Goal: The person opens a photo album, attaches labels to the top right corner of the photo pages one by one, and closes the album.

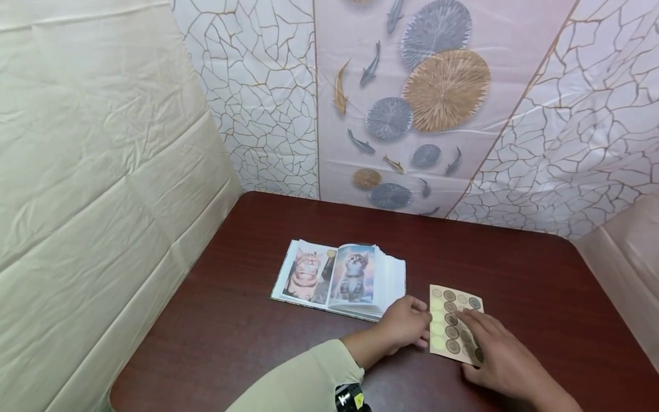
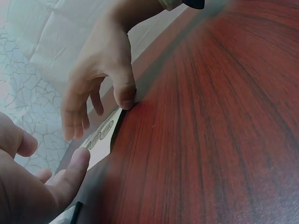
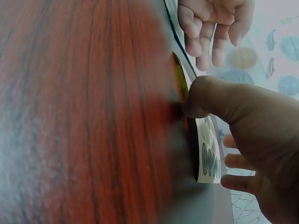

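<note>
A sheet of round stickers (image 1: 437, 329) lies on the table, with yellowish rounds down its left side and dark patterned rounds beside them. My right hand (image 1: 507, 357) spreads over its right part, fingertips over the stickers and thumb at the near edge. In the right wrist view that thumb (image 3: 203, 100) touches the sheet's edge. At the sheet's left edge is my left hand (image 1: 404, 326), fingers loosely bent and apart, holding nothing visible. Behind it an album (image 1: 380, 280) lies spread, showing two cat pictures; the left picture (image 1: 308, 274) bears a round yellowish sticker (image 1: 331, 253) at its top right corner.
The dark red wooden table (image 1: 226, 343) has rounded corners. A beige cloth (image 1: 118, 171) hangs along its left side, and a patterned sheet (image 1: 268, 103) with fish and round shapes hangs behind it. A small black device (image 1: 351, 397) sits at my left sleeve.
</note>
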`<state>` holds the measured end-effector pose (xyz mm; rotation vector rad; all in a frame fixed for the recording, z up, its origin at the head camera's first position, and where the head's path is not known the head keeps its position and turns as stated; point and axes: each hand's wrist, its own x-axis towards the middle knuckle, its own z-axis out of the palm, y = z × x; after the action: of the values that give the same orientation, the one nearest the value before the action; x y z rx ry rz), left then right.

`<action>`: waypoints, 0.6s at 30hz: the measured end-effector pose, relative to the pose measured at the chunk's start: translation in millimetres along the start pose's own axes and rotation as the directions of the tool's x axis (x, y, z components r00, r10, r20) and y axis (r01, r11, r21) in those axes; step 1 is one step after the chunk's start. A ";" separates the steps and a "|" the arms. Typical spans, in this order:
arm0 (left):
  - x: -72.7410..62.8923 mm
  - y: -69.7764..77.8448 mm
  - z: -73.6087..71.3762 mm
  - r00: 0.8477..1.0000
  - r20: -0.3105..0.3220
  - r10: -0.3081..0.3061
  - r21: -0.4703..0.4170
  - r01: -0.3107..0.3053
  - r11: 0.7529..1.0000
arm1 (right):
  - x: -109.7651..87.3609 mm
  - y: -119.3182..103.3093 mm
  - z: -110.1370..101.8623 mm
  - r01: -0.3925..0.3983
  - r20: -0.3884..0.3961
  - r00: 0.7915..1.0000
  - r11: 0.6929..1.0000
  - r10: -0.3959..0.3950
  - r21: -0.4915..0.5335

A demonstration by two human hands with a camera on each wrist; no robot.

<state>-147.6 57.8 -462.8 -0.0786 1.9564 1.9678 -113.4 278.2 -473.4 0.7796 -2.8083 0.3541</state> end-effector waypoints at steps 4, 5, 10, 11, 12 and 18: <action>-0.2 -0.2 1.1 1.000 0.005 -0.012 -0.006 0.012 1.000 | 1.0 0.5 2.1 -0.011 0.009 1.000 1.000 0.011 0.009; -0.3 -0.3 1.3 1.000 0.006 -0.014 -0.007 0.014 1.000 | 1.3 0.6 2.6 -0.016 0.010 1.000 1.000 0.016 0.011; -0.4 0.6 1.9 1.000 0.006 -0.016 -0.010 0.016 1.000 | 1.3 2.1 5.0 -0.028 0.030 0.999 0.999 0.027 0.031; -0.3 1.0 2.0 1.000 0.004 -0.015 -0.010 0.015 1.000 | 1.2 2.0 4.9 -0.036 0.032 0.999 0.999 0.035 0.033; 0.0 1.3 2.0 1.000 0.000 -0.014 -0.009 0.014 1.000 | 1.0 2.0 5.0 -0.043 0.035 0.999 0.998 0.042 0.034; 1.6 2.6 3.1 0.999 -0.033 -0.009 0.017 0.010 1.000 | 1.0 0.8 0.9 -0.091 0.049 0.995 0.994 0.088 0.065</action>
<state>-149.2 61.2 -460.7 -0.1164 1.9891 1.9558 -114.8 278.1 -474.1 0.6843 -2.8946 0.4526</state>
